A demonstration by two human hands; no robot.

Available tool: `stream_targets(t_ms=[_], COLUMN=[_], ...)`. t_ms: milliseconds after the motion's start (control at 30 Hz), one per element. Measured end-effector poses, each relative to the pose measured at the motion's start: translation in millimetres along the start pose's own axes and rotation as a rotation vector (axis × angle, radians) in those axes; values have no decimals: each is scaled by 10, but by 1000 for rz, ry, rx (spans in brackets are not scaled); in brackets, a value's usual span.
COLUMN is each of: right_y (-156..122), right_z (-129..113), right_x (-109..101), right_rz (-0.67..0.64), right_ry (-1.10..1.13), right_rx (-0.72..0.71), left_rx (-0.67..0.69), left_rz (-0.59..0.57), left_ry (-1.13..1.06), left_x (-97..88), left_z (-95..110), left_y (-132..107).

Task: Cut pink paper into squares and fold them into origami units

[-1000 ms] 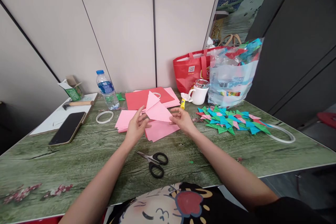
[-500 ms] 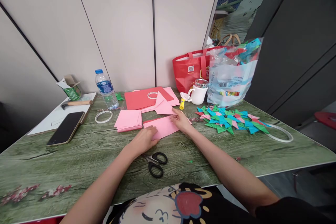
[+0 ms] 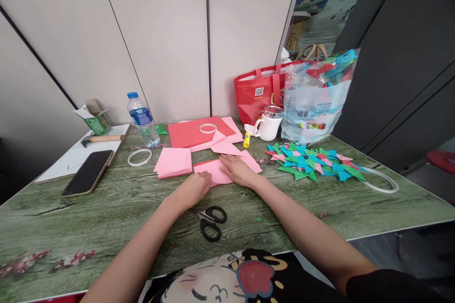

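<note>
A pink sheet of paper lies on the table in front of me, with a narrow red strip showing along its far left edge. My left hand is at the sheet's left front, its fingers bunched together on the paper. Flat on the sheet's middle rests my right hand, fingers stretched out. Just beyond it, a folded pink piece stands partly raised. A stack of pink squares sits to the left. Black-handled scissors lie nearer to me, below the sheet.
Red paper with a tape roll on top lies behind. A bottle, phone and hammer are left. A glue stick, white mug, folded paper pieces and a filled plastic bag are right.
My right hand has shifted left and flattened onto the pink sheet. The raised folded pink piece has tipped lower. My left hand's fingers have drawn closer together.
</note>
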State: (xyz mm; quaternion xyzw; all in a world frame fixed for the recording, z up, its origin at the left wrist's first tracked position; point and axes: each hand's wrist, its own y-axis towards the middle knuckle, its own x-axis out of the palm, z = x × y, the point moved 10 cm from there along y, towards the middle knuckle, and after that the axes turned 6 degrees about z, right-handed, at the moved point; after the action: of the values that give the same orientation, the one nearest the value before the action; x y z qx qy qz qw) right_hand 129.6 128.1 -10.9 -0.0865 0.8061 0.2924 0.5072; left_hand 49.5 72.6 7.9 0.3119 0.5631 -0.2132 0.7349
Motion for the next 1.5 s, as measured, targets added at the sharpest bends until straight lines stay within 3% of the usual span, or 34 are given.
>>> stream_targets(t_ms=[133,333,500,633,733,833,900,967,1000,1067,1133,1167,1267,1500], right_y=[-41,-80,-67,-29,-44,-111,-200,-326,-390,-465,-472,-461,-405,-314], right_z=[-70,-173,-159,-230,-413,-506,-480,-462,-481,-577,-713,-775,-867,-897], right_x=[-23,-139,-154,-363,-538,-759,-963,-1158,-1235,-1306,-1271,-1225,-1066,-868], right_rz=[-101,-123,-113,67,178,364,568,771,849,911,864,819,690,547], right_ry=[-123,-146,-58,213,440,424,377,342,324,288,256,247,244,262], right_rx=[8,13,65,83,-42,-127,-112,-97,-113,-190,-304,-358,-433,-379], left_rx=[-32,-65,-77,-108,-125,-157,-217,-292,-320,-329,-301,-286,-248,-274], left_rz=[-32,-21,132,402,624,832,993,1065,1028,833,651,614,612,559], left_ry=[9,-31,-69,-102,-146,-209,-243,-388,-532,-883,-1131,-1201,-1295,-1422], left_x=[-69,-198,-312,-550,-771,-972,-1092,-1101,-1038,-818,-647,-616,-636,-536], left_z=[4,16,-40,-124,-159,-186,-231,-323,-376,-401,-324,-294,-253,-189], left_y=[-17,-16,-9,-46,-129,-259,-383,-438,-398,-222,-89,-65,-64,-41])
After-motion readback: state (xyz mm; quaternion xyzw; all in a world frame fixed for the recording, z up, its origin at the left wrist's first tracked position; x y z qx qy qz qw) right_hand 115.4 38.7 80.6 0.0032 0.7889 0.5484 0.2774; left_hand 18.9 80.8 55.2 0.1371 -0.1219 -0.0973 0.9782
